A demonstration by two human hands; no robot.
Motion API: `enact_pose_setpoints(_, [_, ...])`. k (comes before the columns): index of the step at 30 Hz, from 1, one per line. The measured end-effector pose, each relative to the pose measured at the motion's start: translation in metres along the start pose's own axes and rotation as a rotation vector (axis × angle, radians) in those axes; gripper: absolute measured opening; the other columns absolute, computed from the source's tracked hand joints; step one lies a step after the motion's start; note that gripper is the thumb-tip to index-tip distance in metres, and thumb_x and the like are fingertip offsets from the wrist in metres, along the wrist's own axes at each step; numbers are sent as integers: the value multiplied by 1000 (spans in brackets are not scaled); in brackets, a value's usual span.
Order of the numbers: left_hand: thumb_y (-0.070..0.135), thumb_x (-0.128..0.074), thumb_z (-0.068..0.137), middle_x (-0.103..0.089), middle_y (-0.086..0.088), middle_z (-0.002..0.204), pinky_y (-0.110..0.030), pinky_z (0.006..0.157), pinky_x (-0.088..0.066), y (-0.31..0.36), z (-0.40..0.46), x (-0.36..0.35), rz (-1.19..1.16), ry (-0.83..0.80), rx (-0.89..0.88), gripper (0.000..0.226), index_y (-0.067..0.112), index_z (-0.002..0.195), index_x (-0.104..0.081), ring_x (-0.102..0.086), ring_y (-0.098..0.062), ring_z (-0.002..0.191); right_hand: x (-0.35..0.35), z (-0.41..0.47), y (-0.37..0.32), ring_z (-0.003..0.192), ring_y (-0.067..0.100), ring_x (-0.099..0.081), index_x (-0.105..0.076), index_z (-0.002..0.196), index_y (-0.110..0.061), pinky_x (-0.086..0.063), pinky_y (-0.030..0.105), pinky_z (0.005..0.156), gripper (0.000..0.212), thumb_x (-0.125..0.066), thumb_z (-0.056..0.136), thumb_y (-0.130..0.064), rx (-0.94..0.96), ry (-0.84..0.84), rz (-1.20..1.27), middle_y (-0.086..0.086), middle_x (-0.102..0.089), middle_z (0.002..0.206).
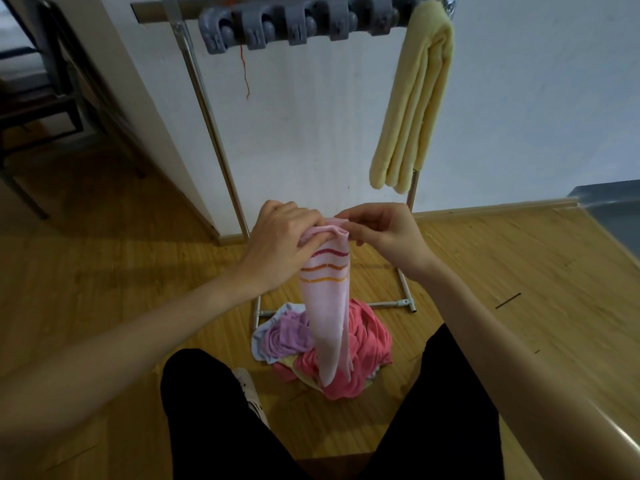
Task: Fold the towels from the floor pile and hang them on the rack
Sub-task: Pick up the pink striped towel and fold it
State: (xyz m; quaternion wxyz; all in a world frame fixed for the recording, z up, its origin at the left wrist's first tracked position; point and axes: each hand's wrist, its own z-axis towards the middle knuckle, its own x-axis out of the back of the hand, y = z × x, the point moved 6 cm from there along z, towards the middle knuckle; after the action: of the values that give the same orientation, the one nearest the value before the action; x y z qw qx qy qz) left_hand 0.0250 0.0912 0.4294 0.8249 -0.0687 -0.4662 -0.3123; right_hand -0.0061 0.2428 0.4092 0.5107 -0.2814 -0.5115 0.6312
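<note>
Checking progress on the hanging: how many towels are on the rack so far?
1. A folded yellow towel hangs over the rack's top bar at its right end. The pink striped towel is in the hands, above the floor pile. The bar's right end runs out of view.

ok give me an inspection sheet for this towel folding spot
surface: wooden floor, bare in places
job's things: pale pink striped towel held up, hanging down over the floor pile; yellow towel folded over the rack
clutter: grey clip hangers on the top bar
grippers: left hand grips the pink towel's top edge; right hand pinches it with its fingers
cables: nothing seen
surroundings: white wall, dark chair at left
</note>
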Motion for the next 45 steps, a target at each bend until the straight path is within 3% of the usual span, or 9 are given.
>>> enact_pose_setpoints(5, [36,-56,94,-64,5,73,-32,74,-37,3,10,6,13,76,40,23,17,85,-65,-55,-15,70,3,0,-3,97,30,-67,-65,108,5,-55,38,85,28,-69,81,4,11,-22,155,20,-70,103])
enact_pose_setpoints(13, [37,-61,90,-66,-2,83,-37,76,-45,10,28,21,-65,217,19,25,12,93,-67,-56,-16,79,16,12,-16,90,22,-70,-66,106,-4,-57,31,78,24,-67,83,4,63,161,166,11,-71,98])
enact_pose_setpoints(19, [34,-87,59,-48,4,129,-20,94,-46,-32,-10,-12,-541,34,375,92,19,135,-38,-49,-4,114,14,19,-20,90,19,-69,-67,108,-2,-58,31,74,22,-65,85,1,19,222,136,7,-70,98])
enact_pose_setpoints(23, [14,-85,65,-70,7,102,-40,91,-54,-48,-56,-81,-783,-287,625,48,23,108,-64,-66,-9,96,9,22,-22,84,19,-69,-67,105,-3,-58,29,68,20,-65,86,-1,-3,230,148,7,-70,96])
enact_pose_setpoints(30, [14,-80,73,-71,-1,79,-16,65,-52,-57,-85,-148,-864,-350,896,15,8,83,-71,-64,-16,77,14,22,-28,81,20,-68,-69,103,-4,-58,34,69,18,-67,85,-5,-77,321,205,12,-70,95])
enact_pose_setpoints(34, [23,-77,77,-73,-2,89,-32,82,-55,-66,-97,-166,-921,-403,964,14,17,88,-71,-68,-23,91,42,12,-11,85,23,-67,-67,97,-8,-58,30,70,12,-65,85,-7,-167,640,263,13,-67,95])
enact_pose_setpoints(39, [34,-73,77,-71,-10,102,-44,91,-52,-78,-87,-146,-983,-372,929,35,7,99,-70,-65,-27,101,63,-27,55,89,23,-62,-52,99,-5,-57,33,75,23,-54,78,4,-454,969,277,9,-59,95])
enact_pose_setpoints(43, [31,-75,78,-62,11,69,-21,66,-42,-74,-48,-110,-943,-368,693,17,16,71,-72,-56,-3,70,43,-53,111,94,26,-59,-45,100,-9,-55,47,84,25,-57,79,0,-671,803,93,17,-56,107])
enact_pose_setpoints(45, [31,-74,78,-62,5,73,-24,64,-40,-67,-28,-94,-862,-440,558,18,13,78,-73,-54,-5,71,29,-62,131,98,29,-59,-44,103,-7,-55,46,82,28,-58,80,2,-758,607,-18,18,-55,109])
